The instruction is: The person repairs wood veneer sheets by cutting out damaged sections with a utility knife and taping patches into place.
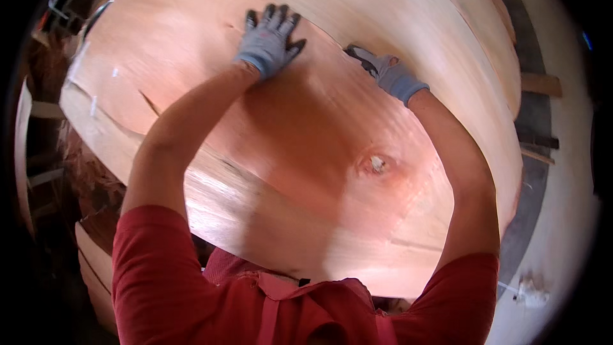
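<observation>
A wide sheet of reddish wood veneer (287, 140) lies in front of me, with a pale knot hole at its right part and a dark split toward the left. My left hand (268, 41), in a grey glove with dark fingertips, rests flat on it near the far edge, fingers spread. At that same edge, farther right, my right hand (383, 71) wears a matching glove. Its fingers are drawn together and point left along the seam. Whether they pinch the veneer's edge or hold a small tool cannot be made out.
Beyond the seam lies a paler veneer sheet (396, 6). Wood strips (540, 84) jut out at the right over a grey band of floor. Reddish veneer scraps (96, 179) are heaped at the left, beside a dim rack. A whitish lump (533, 291) sits at lower right.
</observation>
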`<action>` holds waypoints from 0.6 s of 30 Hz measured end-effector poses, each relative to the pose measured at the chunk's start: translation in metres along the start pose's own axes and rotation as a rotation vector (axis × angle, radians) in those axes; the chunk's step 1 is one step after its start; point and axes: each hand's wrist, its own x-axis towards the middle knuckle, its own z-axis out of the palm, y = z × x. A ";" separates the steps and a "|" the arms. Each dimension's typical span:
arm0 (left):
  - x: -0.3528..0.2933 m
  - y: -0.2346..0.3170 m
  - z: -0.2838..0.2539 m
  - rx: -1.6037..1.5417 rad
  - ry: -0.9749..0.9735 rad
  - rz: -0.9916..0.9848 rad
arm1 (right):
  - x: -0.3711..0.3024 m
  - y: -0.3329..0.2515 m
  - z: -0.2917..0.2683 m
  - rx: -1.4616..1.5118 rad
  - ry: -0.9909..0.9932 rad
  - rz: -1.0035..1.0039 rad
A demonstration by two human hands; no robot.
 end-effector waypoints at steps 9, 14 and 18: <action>0.024 0.003 -0.006 0.094 0.036 0.064 | -0.111 0.034 0.015 -0.055 0.137 0.218; 0.029 -0.002 0.006 0.148 0.080 0.084 | -0.192 0.062 0.026 0.116 0.158 0.125; 0.038 -0.029 0.015 0.137 0.137 0.102 | -0.246 0.068 0.054 0.083 0.082 0.312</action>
